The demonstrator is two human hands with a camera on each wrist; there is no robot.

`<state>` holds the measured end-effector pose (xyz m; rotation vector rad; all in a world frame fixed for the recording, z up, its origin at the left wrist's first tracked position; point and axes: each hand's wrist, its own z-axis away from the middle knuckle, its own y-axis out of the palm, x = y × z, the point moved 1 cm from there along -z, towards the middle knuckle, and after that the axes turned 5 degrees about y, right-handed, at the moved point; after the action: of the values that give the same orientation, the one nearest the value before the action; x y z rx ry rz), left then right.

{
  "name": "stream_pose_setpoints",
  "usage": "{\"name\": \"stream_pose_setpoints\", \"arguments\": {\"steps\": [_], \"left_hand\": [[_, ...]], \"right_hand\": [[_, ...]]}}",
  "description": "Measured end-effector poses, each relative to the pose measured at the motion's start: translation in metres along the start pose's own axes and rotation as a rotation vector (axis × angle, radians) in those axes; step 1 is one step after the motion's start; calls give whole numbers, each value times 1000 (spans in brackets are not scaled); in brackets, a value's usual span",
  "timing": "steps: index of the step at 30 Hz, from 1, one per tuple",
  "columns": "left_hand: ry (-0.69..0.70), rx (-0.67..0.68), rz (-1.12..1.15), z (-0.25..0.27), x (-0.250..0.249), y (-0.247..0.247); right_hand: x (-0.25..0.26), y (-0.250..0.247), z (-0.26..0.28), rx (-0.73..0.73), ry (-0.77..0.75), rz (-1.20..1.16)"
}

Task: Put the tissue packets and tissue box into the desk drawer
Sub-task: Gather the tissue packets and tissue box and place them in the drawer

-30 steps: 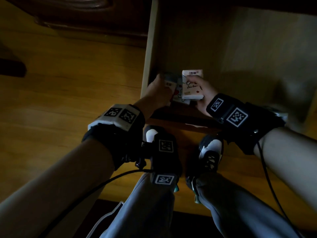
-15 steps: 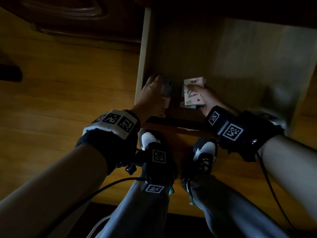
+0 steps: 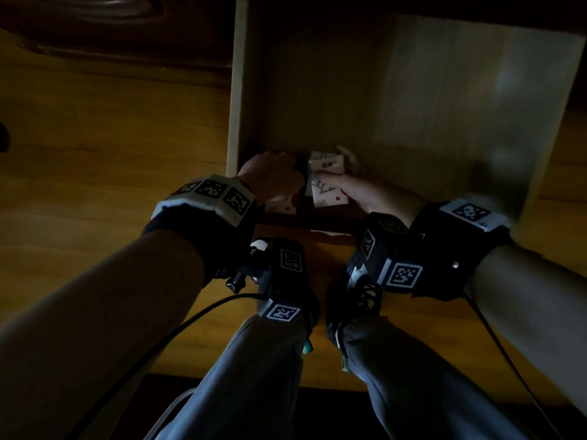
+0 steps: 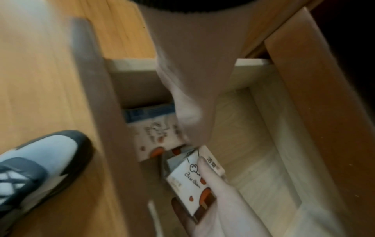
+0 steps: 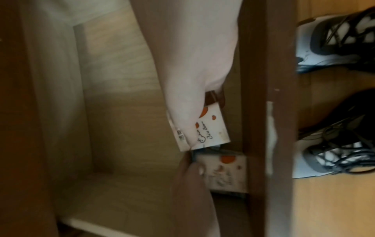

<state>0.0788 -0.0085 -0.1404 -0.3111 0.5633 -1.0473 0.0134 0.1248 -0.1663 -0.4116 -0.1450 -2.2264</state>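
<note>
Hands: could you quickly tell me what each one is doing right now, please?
Left hand: holds a tissue packet.
Right hand: grips another packet.

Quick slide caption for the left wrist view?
Right hand grips a tissue packet inside the drawer, beside another packet.

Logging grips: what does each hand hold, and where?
Right hand pinches one packet by its long edges; left hand grips another packet at its end.

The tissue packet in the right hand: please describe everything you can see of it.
The tissue packet is a small white pack, apparently soft, printed with a line-drawn cartoon, cursive lettering and orange-red spots. The right hand holds it inside the open drawer, near the front wall, beside another packet under the left hand.
</note>
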Motion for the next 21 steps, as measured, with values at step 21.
{"name": "stream_pose_setpoints", "arguments": {"steps": [21], "left_hand": [[6, -155, 126, -3, 15, -7]], "right_hand": [[-1, 19, 6, -16, 34, 96]]}}
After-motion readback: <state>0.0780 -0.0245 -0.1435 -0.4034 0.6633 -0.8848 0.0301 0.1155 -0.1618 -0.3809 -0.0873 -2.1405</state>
